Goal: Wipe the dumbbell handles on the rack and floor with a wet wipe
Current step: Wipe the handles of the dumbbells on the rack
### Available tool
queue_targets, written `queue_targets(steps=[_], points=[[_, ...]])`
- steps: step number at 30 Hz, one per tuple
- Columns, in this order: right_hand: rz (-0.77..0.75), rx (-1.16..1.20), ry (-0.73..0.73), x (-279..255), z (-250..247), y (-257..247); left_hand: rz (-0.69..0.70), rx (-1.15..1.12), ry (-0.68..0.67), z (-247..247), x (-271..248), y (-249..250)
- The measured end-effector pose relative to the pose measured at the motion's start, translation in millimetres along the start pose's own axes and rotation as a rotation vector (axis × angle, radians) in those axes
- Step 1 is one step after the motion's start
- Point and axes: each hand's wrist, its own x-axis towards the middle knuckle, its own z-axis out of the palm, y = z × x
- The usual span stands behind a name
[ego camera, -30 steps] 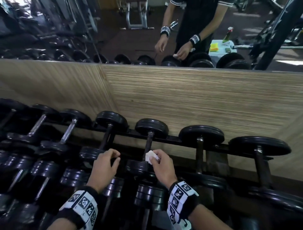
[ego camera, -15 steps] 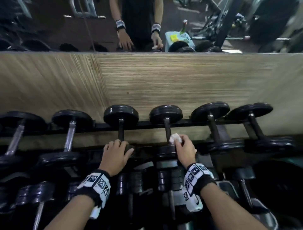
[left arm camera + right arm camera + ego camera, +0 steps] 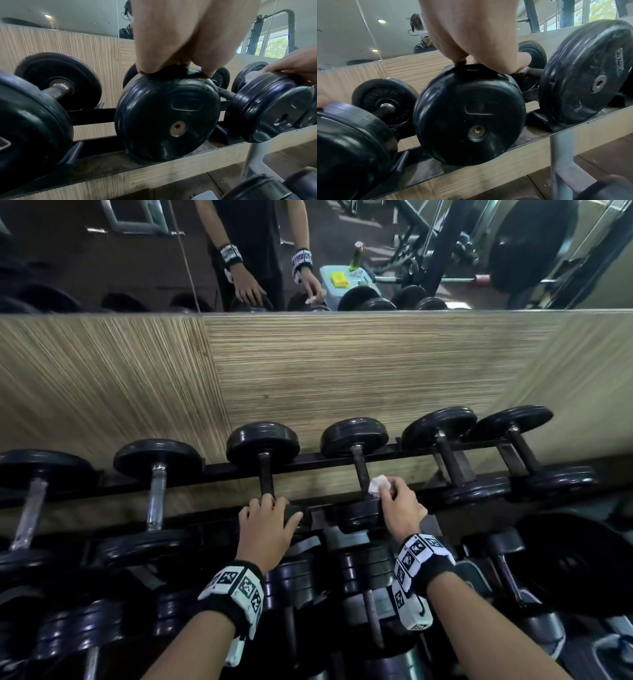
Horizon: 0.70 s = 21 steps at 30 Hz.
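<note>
Crumpled white wipe (image 3: 378, 483) against dark handle (image 3: 361, 470) — racked.

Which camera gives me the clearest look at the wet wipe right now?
The head view: the wet wipe shows white and crumpled, pinched by the right hand against a dumbbell handle. The right wrist view hides it behind the hand; the left wrist view shows no clear wipe.
</note>
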Motion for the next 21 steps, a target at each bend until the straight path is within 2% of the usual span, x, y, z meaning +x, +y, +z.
queue_targets(steps=[5,11,13,18,21], points=[[-0.060,0.041,-0.042,8.0,0.3,11.8,-0.044,0.025,0.034,3.2,6.4,-1.0],[-0.191,0.323,-0.105,23.2,-13.3,31.3,-0.172,0.089,0.088,8.3,22.1,18.1],[-0.212,0.347,-0.130,38.0,-20.5,38.9,-0.157,0.126,0.107,10.3,28.3,25.9],[-0.227,0.082,-0.374,91.8,-27.1,52.3,-0.012,0.222,0.118,18.8,42.4,44.0],[-0.183,-0.015,-0.571,117.0,-21.7,53.3,-0.021,0.249,0.082,16.3,54.2,46.1]])
